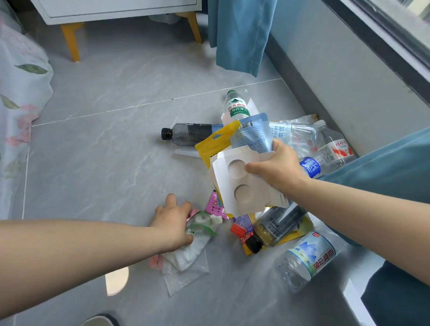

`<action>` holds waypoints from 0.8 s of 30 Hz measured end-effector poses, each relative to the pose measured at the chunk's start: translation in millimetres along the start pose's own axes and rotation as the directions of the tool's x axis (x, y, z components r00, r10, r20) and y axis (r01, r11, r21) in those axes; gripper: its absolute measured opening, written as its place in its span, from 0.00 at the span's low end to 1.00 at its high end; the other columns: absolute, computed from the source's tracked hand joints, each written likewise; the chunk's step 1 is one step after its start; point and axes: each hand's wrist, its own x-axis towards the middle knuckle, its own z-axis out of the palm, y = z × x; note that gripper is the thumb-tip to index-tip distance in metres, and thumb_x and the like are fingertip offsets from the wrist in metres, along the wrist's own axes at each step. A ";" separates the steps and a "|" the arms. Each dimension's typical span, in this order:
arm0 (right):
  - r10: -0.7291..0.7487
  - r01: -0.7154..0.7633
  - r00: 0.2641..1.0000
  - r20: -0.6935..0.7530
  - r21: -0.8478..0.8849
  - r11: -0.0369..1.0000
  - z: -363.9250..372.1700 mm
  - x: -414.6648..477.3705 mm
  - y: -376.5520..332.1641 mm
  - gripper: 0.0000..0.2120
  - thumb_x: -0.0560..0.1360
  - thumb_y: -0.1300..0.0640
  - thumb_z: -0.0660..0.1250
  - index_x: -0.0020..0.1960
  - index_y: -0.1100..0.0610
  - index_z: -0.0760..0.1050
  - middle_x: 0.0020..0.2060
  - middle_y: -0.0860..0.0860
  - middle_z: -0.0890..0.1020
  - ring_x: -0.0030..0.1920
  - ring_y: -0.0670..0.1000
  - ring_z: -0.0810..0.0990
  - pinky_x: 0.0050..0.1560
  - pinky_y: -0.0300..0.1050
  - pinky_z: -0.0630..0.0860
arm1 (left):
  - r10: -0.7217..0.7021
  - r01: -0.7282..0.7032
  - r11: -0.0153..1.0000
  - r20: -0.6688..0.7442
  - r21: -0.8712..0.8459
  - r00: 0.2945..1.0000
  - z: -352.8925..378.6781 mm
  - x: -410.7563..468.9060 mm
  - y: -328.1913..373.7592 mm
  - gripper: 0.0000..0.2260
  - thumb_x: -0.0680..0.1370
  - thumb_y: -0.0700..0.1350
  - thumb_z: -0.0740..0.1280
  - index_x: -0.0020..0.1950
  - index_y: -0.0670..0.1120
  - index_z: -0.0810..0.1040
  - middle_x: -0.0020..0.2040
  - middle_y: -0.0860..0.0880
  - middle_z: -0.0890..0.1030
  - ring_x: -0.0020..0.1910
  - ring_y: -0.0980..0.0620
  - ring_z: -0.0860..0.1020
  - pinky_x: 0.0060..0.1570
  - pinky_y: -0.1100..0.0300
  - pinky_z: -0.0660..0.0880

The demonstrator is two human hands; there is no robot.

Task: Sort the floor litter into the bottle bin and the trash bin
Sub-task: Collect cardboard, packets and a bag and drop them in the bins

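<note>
Both hands already grip trash, left hand (174, 222) clenching tissue (191, 249), right hand (277, 168) pinching card packaging (240, 183), while many bottles (305, 261) remain unsorted.

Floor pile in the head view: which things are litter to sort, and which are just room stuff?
Job:
- white card, blue packet, yellow packet in right hand
- tissue under left hand
- dark bottle
- green-label bottle
- blue-label bottle

Not job:
- curtain
- cabinet
- bedding
</note>
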 end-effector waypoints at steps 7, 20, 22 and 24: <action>-0.008 0.008 1.000 -0.007 -0.008 1.000 3.7 -0.4 -0.5 0.17 0.65 0.60 0.75 0.51 0.52 0.75 0.42 0.50 0.82 0.39 0.48 0.81 0.39 0.45 0.80 | -0.010 0.011 0.998 0.017 -0.061 1.000 3.1 5.4 -3.0 0.16 0.69 0.47 0.70 0.54 0.46 0.70 0.56 0.44 0.62 0.51 0.39 0.73 0.51 0.52 0.76; -0.023 0.023 1.000 0.009 0.011 1.000 1.6 -4.2 -1.1 0.17 0.66 0.60 0.75 0.50 0.50 0.72 0.41 0.48 0.80 0.38 0.47 0.80 0.38 0.44 0.79 | 0.039 -0.048 0.973 -0.047 -0.224 0.998 -7.9 6.6 -9.7 0.15 0.68 0.38 0.68 0.35 0.52 0.64 0.41 0.49 0.72 0.41 0.48 0.73 0.33 0.62 0.65; -0.028 0.028 1.000 0.009 0.003 1.000 1.2 -4.3 -1.6 0.17 0.66 0.60 0.75 0.50 0.50 0.72 0.41 0.48 0.80 0.39 0.47 0.80 0.38 0.43 0.78 | -0.002 -0.013 0.961 -0.054 -0.275 0.999 -14.2 9.5 -13.4 0.11 0.67 0.38 0.69 0.40 0.49 0.68 0.39 0.50 0.74 0.41 0.47 0.75 0.33 0.61 0.66; -0.036 0.036 0.999 0.008 -0.005 0.999 1.0 -4.7 -2.9 0.17 0.66 0.60 0.75 0.50 0.50 0.72 0.43 0.49 0.80 0.40 0.49 0.80 0.40 0.45 0.79 | -0.029 0.007 0.950 -0.066 -0.312 0.997 -17.2 10.0 -15.4 0.11 0.66 0.38 0.69 0.44 0.46 0.70 0.39 0.49 0.75 0.40 0.45 0.76 0.34 0.60 0.68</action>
